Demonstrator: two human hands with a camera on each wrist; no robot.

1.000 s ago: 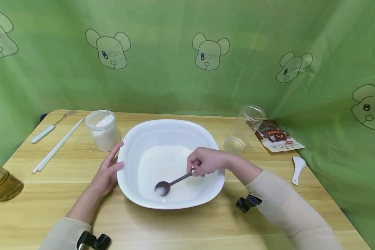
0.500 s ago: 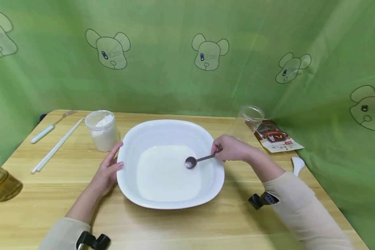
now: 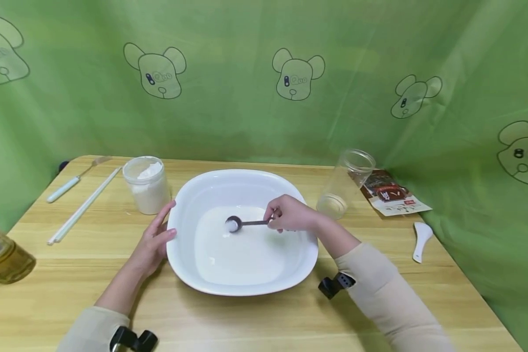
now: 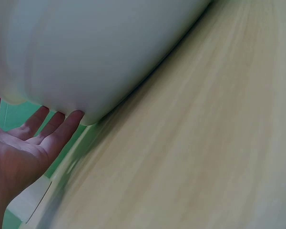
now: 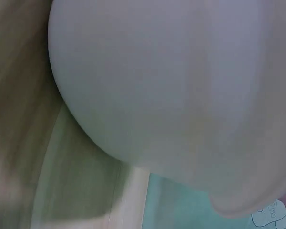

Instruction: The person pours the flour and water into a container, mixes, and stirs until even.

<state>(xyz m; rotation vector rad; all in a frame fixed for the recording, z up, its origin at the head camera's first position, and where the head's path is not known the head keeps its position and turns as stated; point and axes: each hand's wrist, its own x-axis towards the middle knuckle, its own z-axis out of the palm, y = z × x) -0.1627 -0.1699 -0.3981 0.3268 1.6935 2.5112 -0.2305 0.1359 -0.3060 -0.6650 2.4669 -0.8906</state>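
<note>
A white basin (image 3: pixel 242 289) stands on the wooden table with a smooth milky-white surface inside. My right hand (image 3: pixel 288 215) pinches the handle end of a dark brown spoon (image 3: pixel 253 222) over the basin. Its small round bowl points left, with something white in it. At the basin's left side, my left hand (image 3: pixel 154 239) rests spread fingers on the outer wall. In the left wrist view several fingertips (image 4: pixel 76 114) touch that wall from below the rim. The basin's wall (image 5: pixel 157 86) fills most of the right wrist view, and the spoon is hidden there.
Left of the basin are a jar of white powder (image 3: pixel 147 190), white chopsticks (image 3: pixel 85 205), a blue-handled utensil (image 3: pixel 66 188) and a jar of amber liquid (image 3: pixel 6 256). To its right are a clear container (image 3: pixel 345 186), a printed packet (image 3: pixel 389 193) and a white spoon (image 3: pixel 421 239).
My right hand swung the dark brown spoon right toward the basin's right wall, then back left, ending farther from me than at first. My left hand stayed at the rim.
</note>
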